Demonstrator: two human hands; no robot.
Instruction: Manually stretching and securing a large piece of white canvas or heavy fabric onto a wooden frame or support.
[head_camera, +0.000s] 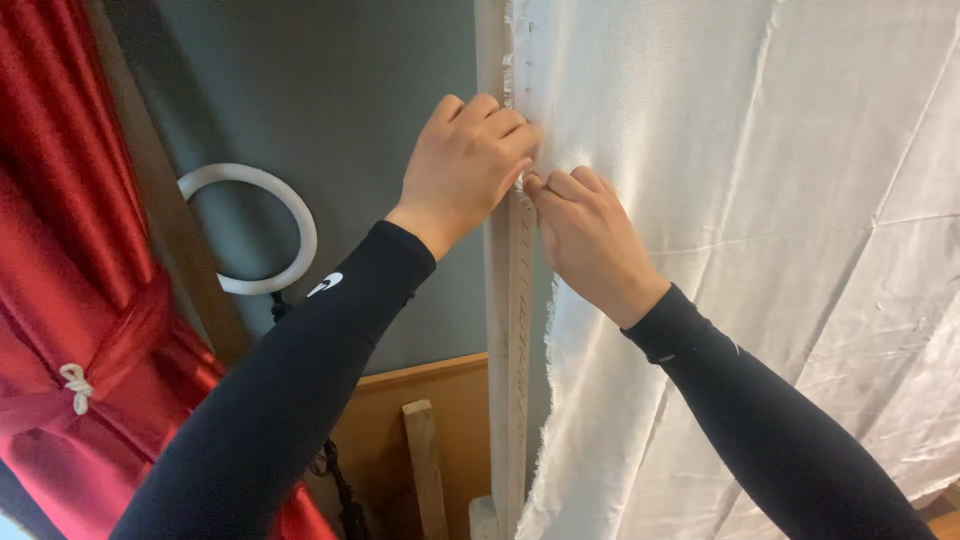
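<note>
Against a grey wall, white canvas (760, 250) hangs over an upright wooden frame bar (508, 330), beside a red curtain (70, 250) and white ring light (262, 225). Left hand (465, 170) and right hand (590, 235) meet at the frayed edge, fingers (520, 135) pinched on the cloth.

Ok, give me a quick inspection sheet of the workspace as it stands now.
Surface: upright wooden frame bar, pale, with a row of small marks down its face.
Job's things: white canvas, creased, frayed edge lying along the bar.
Clutter: loose wooden strip leaning below.
Grippers: left hand and right hand both pinch the canvas edge at the bar.
Cables: dark cord hanging under the white ring light.
Surroundings: red curtain tied back, grey wall.
</note>
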